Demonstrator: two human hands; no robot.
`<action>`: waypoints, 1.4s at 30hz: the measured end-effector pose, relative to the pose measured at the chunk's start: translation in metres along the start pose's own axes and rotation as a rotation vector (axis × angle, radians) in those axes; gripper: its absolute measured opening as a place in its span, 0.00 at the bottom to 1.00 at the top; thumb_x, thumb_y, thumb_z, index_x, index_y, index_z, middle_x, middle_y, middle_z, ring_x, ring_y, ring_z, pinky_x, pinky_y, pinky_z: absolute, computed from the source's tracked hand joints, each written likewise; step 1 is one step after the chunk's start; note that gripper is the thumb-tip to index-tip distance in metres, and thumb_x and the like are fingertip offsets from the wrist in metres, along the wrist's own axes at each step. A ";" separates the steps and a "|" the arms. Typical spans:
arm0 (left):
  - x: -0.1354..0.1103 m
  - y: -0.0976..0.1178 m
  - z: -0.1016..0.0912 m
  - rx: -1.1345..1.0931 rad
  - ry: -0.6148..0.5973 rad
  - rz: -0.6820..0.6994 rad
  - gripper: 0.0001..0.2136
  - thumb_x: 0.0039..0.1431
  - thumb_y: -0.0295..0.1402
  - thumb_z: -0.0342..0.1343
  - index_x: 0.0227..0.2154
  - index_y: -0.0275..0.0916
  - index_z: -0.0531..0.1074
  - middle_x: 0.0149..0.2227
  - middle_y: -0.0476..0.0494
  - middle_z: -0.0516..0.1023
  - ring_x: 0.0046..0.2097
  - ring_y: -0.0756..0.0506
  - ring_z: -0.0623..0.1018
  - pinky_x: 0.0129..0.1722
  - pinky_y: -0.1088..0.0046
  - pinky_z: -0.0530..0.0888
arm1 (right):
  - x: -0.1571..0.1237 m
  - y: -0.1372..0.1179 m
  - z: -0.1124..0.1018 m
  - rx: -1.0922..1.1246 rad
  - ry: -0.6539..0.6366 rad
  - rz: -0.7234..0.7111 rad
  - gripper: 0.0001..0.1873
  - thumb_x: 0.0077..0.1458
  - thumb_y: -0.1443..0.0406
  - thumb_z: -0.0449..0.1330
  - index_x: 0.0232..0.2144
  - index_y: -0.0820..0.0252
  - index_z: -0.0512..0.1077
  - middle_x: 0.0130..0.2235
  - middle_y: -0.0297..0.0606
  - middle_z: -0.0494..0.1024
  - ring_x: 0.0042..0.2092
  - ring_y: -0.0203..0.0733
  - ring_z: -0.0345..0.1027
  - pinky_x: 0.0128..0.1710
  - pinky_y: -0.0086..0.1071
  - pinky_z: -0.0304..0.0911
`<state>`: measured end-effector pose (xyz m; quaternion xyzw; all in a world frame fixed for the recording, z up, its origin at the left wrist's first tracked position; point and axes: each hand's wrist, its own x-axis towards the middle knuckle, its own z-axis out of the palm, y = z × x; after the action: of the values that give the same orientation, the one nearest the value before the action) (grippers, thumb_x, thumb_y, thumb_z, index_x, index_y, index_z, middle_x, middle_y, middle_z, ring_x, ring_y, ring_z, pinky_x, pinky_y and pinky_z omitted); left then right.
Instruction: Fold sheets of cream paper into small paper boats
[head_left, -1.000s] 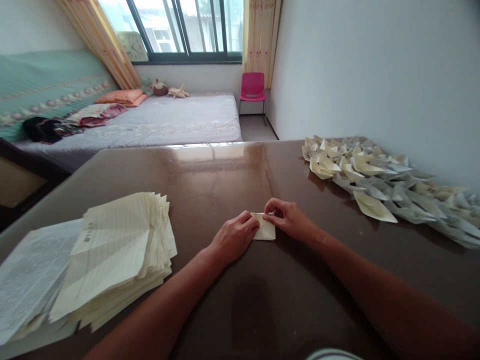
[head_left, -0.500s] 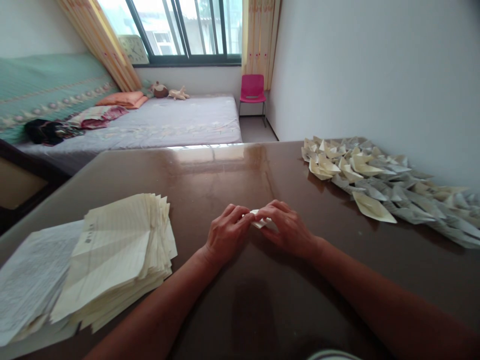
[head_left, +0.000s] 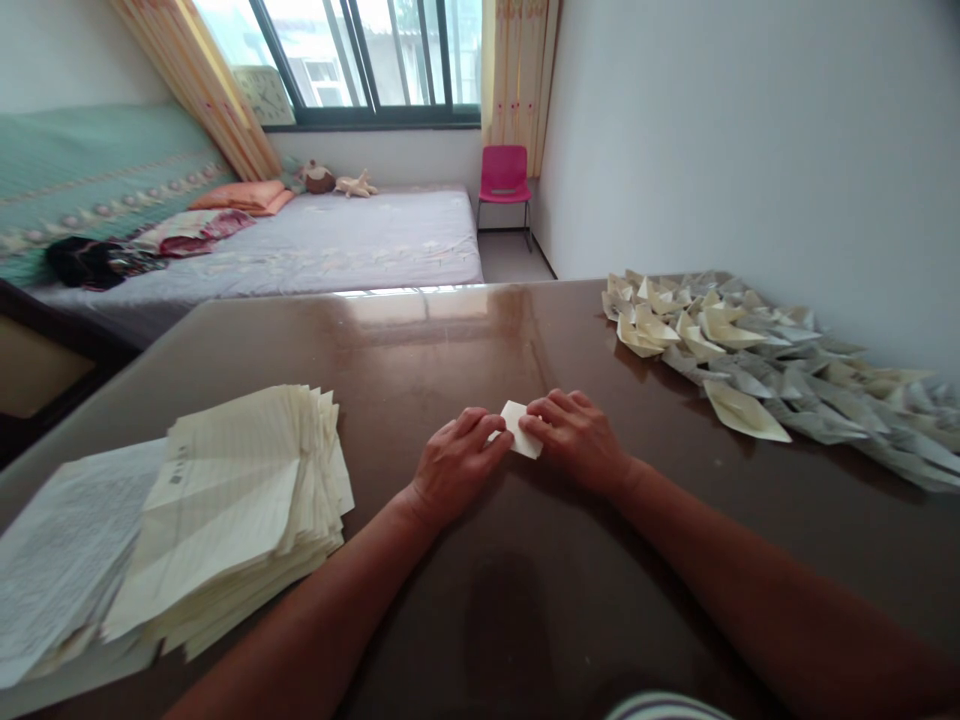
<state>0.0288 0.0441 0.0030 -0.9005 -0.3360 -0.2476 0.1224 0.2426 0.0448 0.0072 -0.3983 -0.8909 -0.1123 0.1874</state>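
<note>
A small folded piece of cream paper lies at the middle of the brown table, between both hands. My left hand has its fingertips closed on the paper's left edge. On the right side, my right hand presses and grips the paper with bent fingers. Parts of the paper are hidden under the fingertips. To the left is a stack of cream lined sheets, with a crease across the top one. Many folded paper boats are crowded together at the right.
The glossy brown table reaches toward a bed. White printed sheets lie partly under the cream stack. A pink chair stands by the wall. A striped round rim shows at the bottom edge.
The folded paper now lies flatter and shows a wider diamond-like face. My right hand has shifted slightly up and right, its fingers less curled over the paper.
</note>
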 end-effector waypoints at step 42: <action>0.009 0.005 0.009 -0.065 -0.384 -0.381 0.10 0.66 0.39 0.45 0.45 0.46 0.67 0.42 0.48 0.72 0.46 0.46 0.69 0.34 0.74 0.68 | 0.004 0.003 0.016 0.106 -0.187 0.405 0.14 0.61 0.55 0.52 0.31 0.57 0.68 0.35 0.36 0.71 0.35 0.38 0.65 0.32 0.30 0.52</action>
<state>0.0411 0.0486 -0.0001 -0.8550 -0.5081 -0.1015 -0.0211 0.2387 0.0550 -0.0053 -0.5674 -0.8108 0.0118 0.1432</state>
